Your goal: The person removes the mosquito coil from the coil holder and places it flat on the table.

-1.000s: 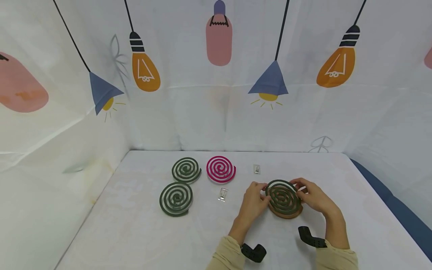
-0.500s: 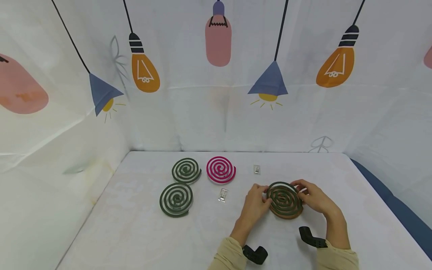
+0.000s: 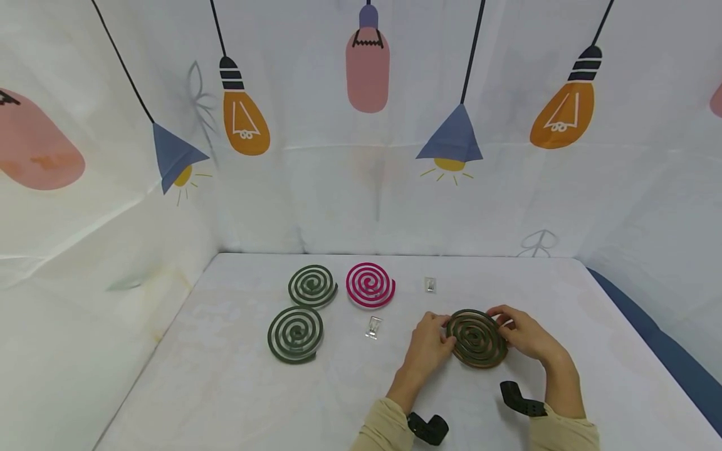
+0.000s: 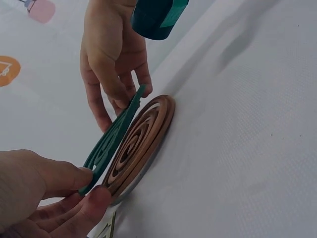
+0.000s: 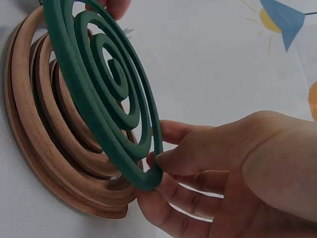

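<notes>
My left hand (image 3: 425, 349) and right hand (image 3: 528, 335) hold a green mosquito coil (image 3: 476, 338) by opposite edges, thumbs and fingers pinching its rim. Beneath it lie brown mosquito coils (image 4: 166, 116), stacked flat on the white table. In the right wrist view, the green mosquito coil (image 5: 94, 106) is tilted and stands slightly apart from the brown coils (image 5: 37, 148). The right hand's thumb and fingers (image 5: 198, 158) pinch its outer end. From the head view the green coil hides most of the brown stack.
Left of the hands, two green coils (image 3: 296, 335) lie with edges nearly touching, beside a pink coil (image 3: 369, 285). Two small metal pieces (image 3: 373, 327) lie on the table (image 3: 237, 388). A printed white curtain (image 3: 316, 188) rises behind the table.
Both hands have moved slightly down in the head view with the green coil. It now covers the brown coils more evenly, and less brown shows beneath it.
</notes>
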The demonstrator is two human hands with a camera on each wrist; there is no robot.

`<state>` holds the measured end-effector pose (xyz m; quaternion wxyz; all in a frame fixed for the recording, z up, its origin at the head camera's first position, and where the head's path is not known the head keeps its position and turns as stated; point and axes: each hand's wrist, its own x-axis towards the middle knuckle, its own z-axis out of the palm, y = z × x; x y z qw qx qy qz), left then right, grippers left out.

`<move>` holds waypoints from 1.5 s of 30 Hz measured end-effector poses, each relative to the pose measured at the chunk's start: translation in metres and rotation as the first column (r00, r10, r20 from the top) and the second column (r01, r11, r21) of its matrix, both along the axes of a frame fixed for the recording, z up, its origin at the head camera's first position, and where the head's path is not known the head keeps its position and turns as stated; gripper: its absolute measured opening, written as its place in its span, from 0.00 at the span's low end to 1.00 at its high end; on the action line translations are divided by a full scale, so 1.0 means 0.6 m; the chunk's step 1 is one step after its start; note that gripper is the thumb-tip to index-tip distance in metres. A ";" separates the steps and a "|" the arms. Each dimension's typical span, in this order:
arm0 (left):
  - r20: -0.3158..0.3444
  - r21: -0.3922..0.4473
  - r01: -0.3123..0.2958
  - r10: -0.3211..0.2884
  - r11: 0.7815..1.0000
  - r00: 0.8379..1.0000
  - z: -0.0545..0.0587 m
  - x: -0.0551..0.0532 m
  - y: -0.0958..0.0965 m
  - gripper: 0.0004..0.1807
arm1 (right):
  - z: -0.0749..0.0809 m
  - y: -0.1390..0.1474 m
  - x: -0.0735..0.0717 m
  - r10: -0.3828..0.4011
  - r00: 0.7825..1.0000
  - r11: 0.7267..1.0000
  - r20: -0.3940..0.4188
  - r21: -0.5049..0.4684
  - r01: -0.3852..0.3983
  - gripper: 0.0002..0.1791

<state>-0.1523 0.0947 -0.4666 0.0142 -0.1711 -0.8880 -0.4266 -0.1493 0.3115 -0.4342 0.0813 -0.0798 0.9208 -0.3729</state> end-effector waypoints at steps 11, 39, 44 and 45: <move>-0.014 -0.035 -0.001 0.001 0.999 1.000 -0.005 -0.002 0.001 0.21 | 0.000 0.000 -0.002 0.006 1.000 1.000 0.015 0.019 -0.006 0.20; -0.007 -0.091 0.004 -0.004 0.996 1.000 -0.008 0.002 0.006 0.22 | -0.003 0.003 -0.002 -0.003 0.997 1.000 0.073 0.020 0.002 0.21; -0.020 -0.080 -0.001 -0.001 0.997 1.000 -0.010 0.002 0.007 0.21 | -0.002 0.003 -0.002 0.000 0.998 0.999 0.070 0.038 -0.003 0.20; -0.024 -0.079 0.000 -0.002 0.997 1.000 -0.011 0.002 0.007 0.21 | -0.002 0.003 -0.002 0.003 0.998 0.999 0.069 0.041 -0.006 0.20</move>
